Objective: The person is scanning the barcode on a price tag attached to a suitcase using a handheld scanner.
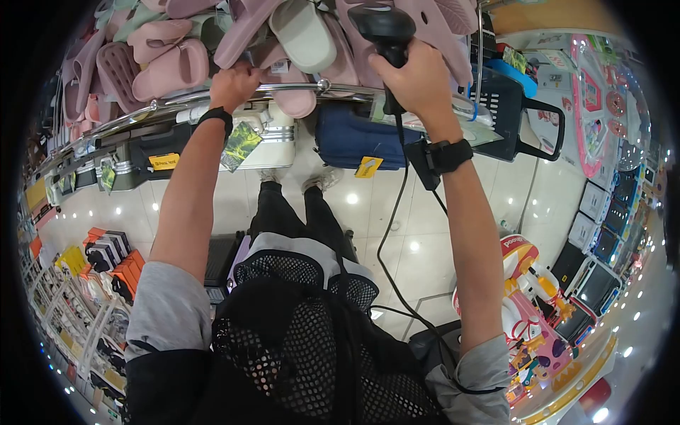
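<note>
My right hand is wrapped around the handle of a black barcode scanner, held upright over the front of the slipper rack. A black cable hangs from the scanner down towards my body. At the chrome rail, my left hand has its fingers curled against a pink slipper; their tips are partly hidden. Right beside those fingers is a small white tag on another pink slipper. A cream slipper lies between my two hands, among several pink ones.
Below the rail are a navy suitcase, a white case and a dark case. To the right stands a black basket with a handle. A colourful toy ride-on is at lower right. Boxed goods line the left.
</note>
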`<state>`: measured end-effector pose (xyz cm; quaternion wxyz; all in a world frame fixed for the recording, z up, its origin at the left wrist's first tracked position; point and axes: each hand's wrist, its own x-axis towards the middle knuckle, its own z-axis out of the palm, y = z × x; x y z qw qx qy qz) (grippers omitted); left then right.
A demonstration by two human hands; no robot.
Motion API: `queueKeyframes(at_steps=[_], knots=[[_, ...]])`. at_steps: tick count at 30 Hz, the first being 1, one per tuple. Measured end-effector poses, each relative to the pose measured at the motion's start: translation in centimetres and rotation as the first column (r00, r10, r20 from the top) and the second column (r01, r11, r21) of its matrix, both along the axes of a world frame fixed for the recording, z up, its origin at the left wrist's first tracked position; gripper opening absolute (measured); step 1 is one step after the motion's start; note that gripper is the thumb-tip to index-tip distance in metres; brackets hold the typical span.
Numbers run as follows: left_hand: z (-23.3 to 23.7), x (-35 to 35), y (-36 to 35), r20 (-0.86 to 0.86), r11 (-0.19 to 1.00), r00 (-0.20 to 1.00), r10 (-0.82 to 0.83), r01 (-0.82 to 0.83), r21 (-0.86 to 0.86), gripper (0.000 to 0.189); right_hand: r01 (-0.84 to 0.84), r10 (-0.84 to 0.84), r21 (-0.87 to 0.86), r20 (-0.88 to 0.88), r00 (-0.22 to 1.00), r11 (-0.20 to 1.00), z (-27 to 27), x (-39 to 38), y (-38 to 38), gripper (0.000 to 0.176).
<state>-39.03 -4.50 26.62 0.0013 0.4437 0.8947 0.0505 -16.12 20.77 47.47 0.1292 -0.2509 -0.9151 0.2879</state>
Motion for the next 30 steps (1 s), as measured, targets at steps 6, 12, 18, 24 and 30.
queueKeyframes(at_steps=[6,12,18,24,30], knots=[[1.1,0.2,-0.1,-0.083,0.993,0.992,-0.092,0.086,-0.076,0.024,0.012,-0.011,-0.015,0.075,0.997,1.0,0.2,-0.2,-0.1,0.043],[2.1,0.8,0.0,-0.087,0.975,0.991,-0.1,0.08,-0.208,0.018,-0.008,0.006,0.035,0.073,0.997,0.999,0.2,-0.1,-0.1,0.044],[1.5,0.6,0.3,-0.06,0.993,0.998,-0.028,0.021,-0.115,0.019,-0.003,-0.001,0.031,0.12,0.993,1.0,0.3,-0.2,-0.1,0.044],[1.7,0.8,-0.2,-0.078,0.992,0.996,-0.045,0.036,-0.121,0.026,-0.014,0.016,-0.017,0.128,0.992,1.0,0.3,-0.2,-0.2,0.043],[1.9,0.7,0.2,-0.082,0.992,0.995,-0.05,0.04,-0.117,0.032,-0.032,0.034,-0.011,0.186,0.982,0.999,1.1,-0.5,-0.3,0.046]])
